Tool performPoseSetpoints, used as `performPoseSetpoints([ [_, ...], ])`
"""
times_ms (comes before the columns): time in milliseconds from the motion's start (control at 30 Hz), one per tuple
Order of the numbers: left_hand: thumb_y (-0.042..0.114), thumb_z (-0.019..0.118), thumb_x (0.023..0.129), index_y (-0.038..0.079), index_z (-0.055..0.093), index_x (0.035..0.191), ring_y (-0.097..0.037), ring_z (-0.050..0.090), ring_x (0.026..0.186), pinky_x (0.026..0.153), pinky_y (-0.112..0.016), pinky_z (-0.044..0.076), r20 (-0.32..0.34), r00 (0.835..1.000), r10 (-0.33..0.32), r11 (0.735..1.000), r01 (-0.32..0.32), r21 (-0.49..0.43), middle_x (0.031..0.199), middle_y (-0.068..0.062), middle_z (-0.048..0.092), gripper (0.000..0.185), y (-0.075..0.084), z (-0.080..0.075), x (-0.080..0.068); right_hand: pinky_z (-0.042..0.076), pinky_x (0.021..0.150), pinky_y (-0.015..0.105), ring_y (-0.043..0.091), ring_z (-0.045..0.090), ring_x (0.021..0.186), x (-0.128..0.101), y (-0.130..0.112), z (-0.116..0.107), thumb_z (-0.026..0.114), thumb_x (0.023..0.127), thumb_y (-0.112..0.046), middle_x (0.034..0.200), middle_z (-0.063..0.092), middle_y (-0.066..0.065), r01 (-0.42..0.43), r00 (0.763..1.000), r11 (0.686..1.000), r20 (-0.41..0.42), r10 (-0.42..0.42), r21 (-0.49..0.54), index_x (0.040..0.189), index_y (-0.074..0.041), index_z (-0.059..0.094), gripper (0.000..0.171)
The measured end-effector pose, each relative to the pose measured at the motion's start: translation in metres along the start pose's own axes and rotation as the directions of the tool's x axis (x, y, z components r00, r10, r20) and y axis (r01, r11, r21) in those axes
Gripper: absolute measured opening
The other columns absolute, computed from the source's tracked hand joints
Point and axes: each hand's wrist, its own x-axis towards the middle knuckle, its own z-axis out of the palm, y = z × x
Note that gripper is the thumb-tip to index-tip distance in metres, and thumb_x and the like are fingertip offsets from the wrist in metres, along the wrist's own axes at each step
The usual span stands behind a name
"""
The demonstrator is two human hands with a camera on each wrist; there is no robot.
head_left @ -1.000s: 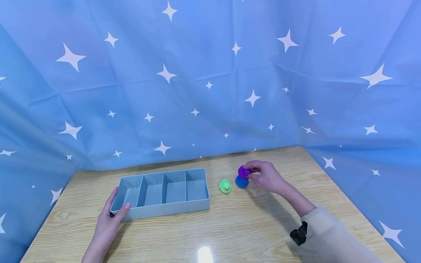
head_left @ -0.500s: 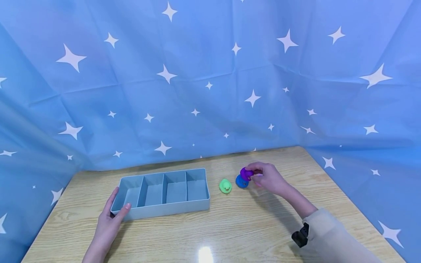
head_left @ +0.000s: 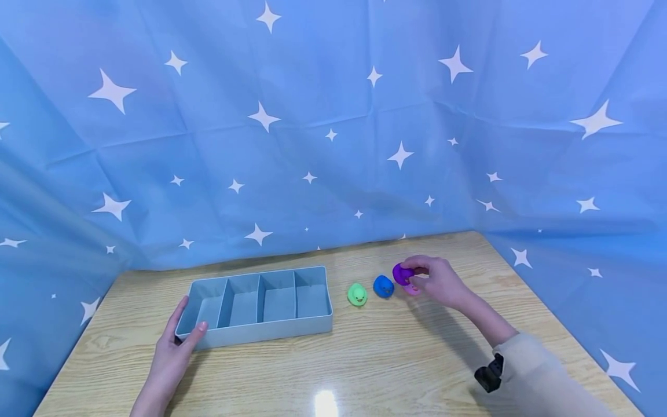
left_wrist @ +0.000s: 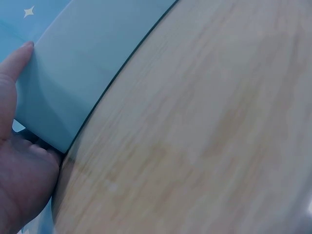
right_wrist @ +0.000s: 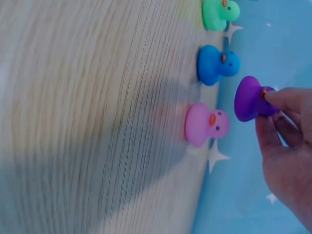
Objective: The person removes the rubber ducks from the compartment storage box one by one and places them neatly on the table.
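My right hand (head_left: 439,284) pinches a purple rubber duck (right_wrist: 248,99) by its head between thumb and fingers, raised off the table. A pink rubber duck (right_wrist: 197,125) stands below it; in the head view the purple duck and the hand partly cover it. To its left are a blue rubber duck (head_left: 383,286) and a light green rubber duck (head_left: 357,294), both upright. My left hand (head_left: 171,354) grips the near left corner of a grey-blue divided box (head_left: 266,332), thumb over the front wall and fingers along the left end.
The box has several compartments in a row, with nothing in them. Everything stands on a wood-grain table (head_left: 292,376). A blue star-printed cloth (head_left: 323,150) hangs behind the table and along its sides.
My right hand has carried the purple duck to the right, from above the blue duck to above the pink one. The blue duck now shows fully. My left hand and the box stay put.
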Motion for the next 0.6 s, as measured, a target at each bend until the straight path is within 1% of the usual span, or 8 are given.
performPoseSetpoints([
  [33, 0.039, 0.062, 0.104, 0.034, 0.001, 0.166, -0.043, -0.002, 0.153, 0.119, -0.066, 0.012, 0.001, 1.000, -0.003, 1.000, 0.003, 0.006, 0.170, -0.019, -0.006, 0.087, 0.000, 0.000, 0.000, 0.058, 0.090, 0.047, 0.037, 0.069, 0.104, -0.001, 0.001, -0.002, 0.069, 0.086, 0.013, 0.119, 0.069, 0.024, 0.009, 1.000, 1.000, -0.008, -0.009, -0.014, 0.116, 0.009, 0.071, 0.031],
  [133, 0.043, 0.061, 0.104, 0.036, -0.001, 0.166, -0.042, 0.000, 0.153, 0.119, -0.065, 0.016, 0.012, 1.000, -0.026, 0.999, 0.025, 0.022, 0.170, -0.017, -0.008, 0.088, 0.001, -0.001, 0.000, 0.057, 0.092, 0.052, 0.038, 0.069, 0.103, -0.004, 0.002, -0.007, 0.070, 0.086, 0.014, 0.117, 0.070, 0.024, 0.016, 1.000, 0.999, -0.025, -0.017, -0.032, 0.115, 0.009, 0.071, 0.030],
  [200, 0.045, 0.060, 0.104, 0.037, -0.003, 0.165, -0.041, 0.008, 0.152, 0.117, -0.062, 0.022, 0.015, 0.999, -0.041, 0.998, 0.040, 0.038, 0.170, -0.017, -0.007, 0.088, 0.001, -0.001, 0.000, 0.056, 0.093, 0.052, 0.039, 0.069, 0.103, -0.005, 0.003, -0.011, 0.072, 0.086, 0.013, 0.117, 0.069, 0.024, 0.013, 0.999, 0.999, -0.032, -0.014, -0.045, 0.115, 0.009, 0.071, 0.030],
  [333, 0.047, 0.059, 0.104, 0.037, -0.004, 0.165, -0.039, 0.016, 0.147, 0.111, -0.057, 0.028, 0.018, 0.999, -0.052, 0.997, 0.051, 0.051, 0.170, -0.018, -0.006, 0.088, 0.001, -0.001, -0.001, 0.057, 0.092, 0.052, 0.040, 0.069, 0.103, -0.009, 0.006, -0.017, 0.072, 0.085, 0.015, 0.117, 0.069, 0.026, 0.006, 0.999, 0.997, -0.046, -0.009, -0.072, 0.115, 0.010, 0.071, 0.031],
  [433, 0.047, 0.058, 0.104, 0.038, -0.003, 0.165, -0.037, 0.026, 0.139, 0.105, -0.046, 0.034, 0.017, 0.998, -0.056, 0.996, 0.055, 0.071, 0.170, -0.020, -0.002, 0.087, 0.002, -0.001, -0.001, 0.056, 0.092, 0.053, 0.042, 0.070, 0.102, -0.012, 0.009, -0.020, 0.072, 0.084, 0.015, 0.116, 0.069, 0.027, 0.016, 0.998, 0.996, -0.054, -0.021, -0.092, 0.114, 0.011, 0.071, 0.030],
  [500, 0.048, 0.058, 0.104, 0.038, -0.003, 0.165, -0.034, 0.032, 0.127, 0.097, -0.035, 0.036, 0.014, 0.998, -0.058, 0.995, 0.057, 0.083, 0.169, -0.022, 0.002, 0.087, 0.002, -0.001, -0.001, 0.056, 0.092, 0.054, 0.043, 0.070, 0.101, -0.014, 0.011, -0.022, 0.072, 0.084, 0.016, 0.115, 0.069, 0.028, 0.027, 0.997, 0.994, -0.063, -0.034, -0.104, 0.113, 0.011, 0.071, 0.030],
  [567, 0.049, 0.058, 0.104, 0.038, -0.003, 0.165, -0.032, 0.033, 0.120, 0.089, -0.027, 0.035, 0.012, 0.998, -0.058, 0.994, 0.056, 0.095, 0.169, -0.023, 0.005, 0.087, 0.002, -0.001, -0.001, 0.056, 0.092, 0.054, 0.043, 0.070, 0.100, -0.016, 0.014, -0.025, 0.073, 0.084, 0.016, 0.114, 0.068, 0.028, 0.033, 0.997, 0.993, -0.071, -0.041, -0.110, 0.113, 0.012, 0.071, 0.030],
  [600, 0.049, 0.058, 0.104, 0.038, -0.002, 0.165, -0.031, 0.033, 0.119, 0.088, -0.025, 0.035, 0.012, 0.998, -0.057, 0.994, 0.056, 0.098, 0.168, -0.023, 0.006, 0.086, 0.002, -0.001, -0.001, 0.056, 0.092, 0.054, 0.043, 0.070, 0.100, -0.016, 0.015, -0.026, 0.073, 0.083, 0.017, 0.114, 0.068, 0.029, 0.033, 0.996, 0.993, -0.076, -0.042, -0.114, 0.113, 0.012, 0.070, 0.030],
])
